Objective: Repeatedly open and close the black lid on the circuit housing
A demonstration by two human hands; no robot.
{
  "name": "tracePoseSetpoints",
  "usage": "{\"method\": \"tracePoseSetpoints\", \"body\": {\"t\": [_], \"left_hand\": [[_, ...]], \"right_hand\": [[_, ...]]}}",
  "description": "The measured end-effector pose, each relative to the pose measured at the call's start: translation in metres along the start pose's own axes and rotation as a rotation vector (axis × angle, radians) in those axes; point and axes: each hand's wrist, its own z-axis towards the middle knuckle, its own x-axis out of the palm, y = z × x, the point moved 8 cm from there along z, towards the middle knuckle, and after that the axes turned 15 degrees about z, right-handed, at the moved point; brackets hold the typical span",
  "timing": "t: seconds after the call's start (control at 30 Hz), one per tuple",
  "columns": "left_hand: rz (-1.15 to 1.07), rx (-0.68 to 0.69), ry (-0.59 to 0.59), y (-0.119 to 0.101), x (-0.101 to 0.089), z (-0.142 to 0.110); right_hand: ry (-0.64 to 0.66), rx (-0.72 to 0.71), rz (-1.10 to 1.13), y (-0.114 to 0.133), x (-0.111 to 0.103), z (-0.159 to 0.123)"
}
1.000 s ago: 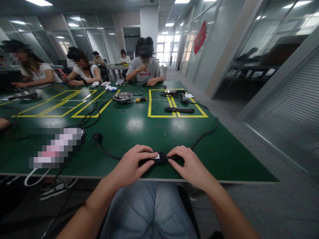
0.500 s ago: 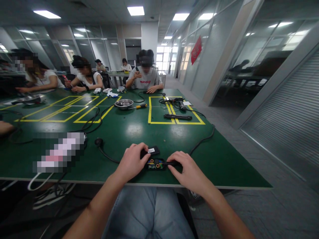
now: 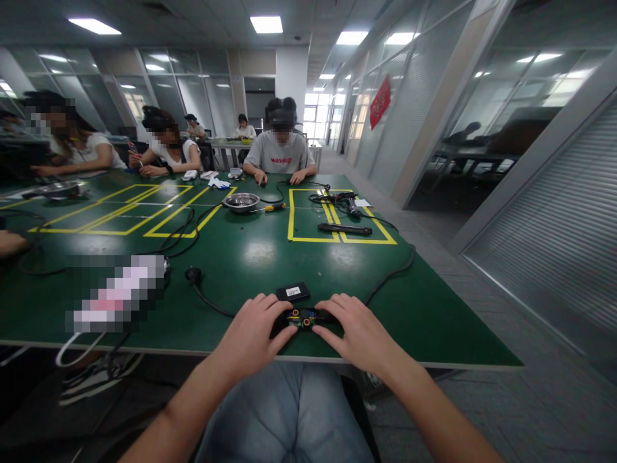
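Observation:
An opened black power adapter (image 3: 303, 317) lies near the table's front edge, its circuit board and copper coils showing. My left hand (image 3: 263, 325) grips its left end between thumb and fingers. Its right end is pinched by my right hand (image 3: 349, 325), where a black cable leaves toward the right. Just behind the adapter rests its loose black cover (image 3: 292, 291), with a white label facing up; neither hand touches it. On the left, a cord runs out from under my left hand to a black plug (image 3: 193, 276). My fingers hide both ends of the adapter.
A metal bowl (image 3: 241, 202) and a yellow-handled screwdriver (image 3: 270, 208) sit mid-table. Farther right are a black bar-shaped piece (image 3: 344, 229) and tangled cables (image 3: 332, 198) inside yellow tape. A blurred-out item (image 3: 120, 296) lies left. A person (image 3: 279, 151) sits opposite.
My left hand has let go of the cover and moved down onto the adapter's left end. My right hand has shifted from the cable onto the right end. The person opposite has lowered one hand.

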Motion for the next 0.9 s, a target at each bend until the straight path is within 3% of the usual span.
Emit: {"method": "tracePoseSetpoints", "body": {"t": [0.43,0.67,0.77,0.9], "left_hand": [[-0.36,0.014,-0.09,0.015,-0.012,-0.004],[-0.122,0.059,-0.083,0.008,-0.02,0.004],[-0.116,-0.032,-0.091,0.015,-0.02,0.02],[-0.143,-0.156,-0.031,0.026,-0.004,0.041]], "right_hand": [[-0.098,-0.022,0.298,-0.004,-0.017,-0.005],[-0.124,-0.076,0.261,-0.006,-0.018,-0.008],[-0.122,-0.06,0.209,-0.005,-0.016,-0.008],[-0.075,-0.041,0.129,-0.001,-0.011,-0.008]]}}
